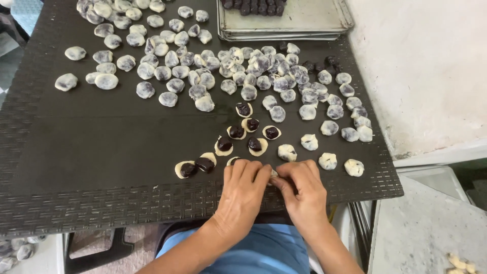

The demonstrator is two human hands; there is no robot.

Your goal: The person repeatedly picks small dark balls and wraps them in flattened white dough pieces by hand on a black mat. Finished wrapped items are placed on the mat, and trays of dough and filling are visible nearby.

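Note:
My left hand (243,190) and my right hand (303,189) meet at the near edge of a black woven mat (101,147), fingers pinched together around a small pale dough piece (274,173) that is mostly hidden. Just beyond my fingers lie several open dough rounds topped with dark filling balls (252,145), including a pair at the left (195,166). To the right sit closed dough balls (327,161). A large spread of closed, dark-mottled dough balls (238,71) covers the far part of the mat.
A metal tray (304,23) with dark filling balls (253,6) stands at the mat's far edge. A white floured surface (431,76) lies to the right. A grey slab (426,228) with pale scraps sits lower right. More dough balls (15,251) are at lower left.

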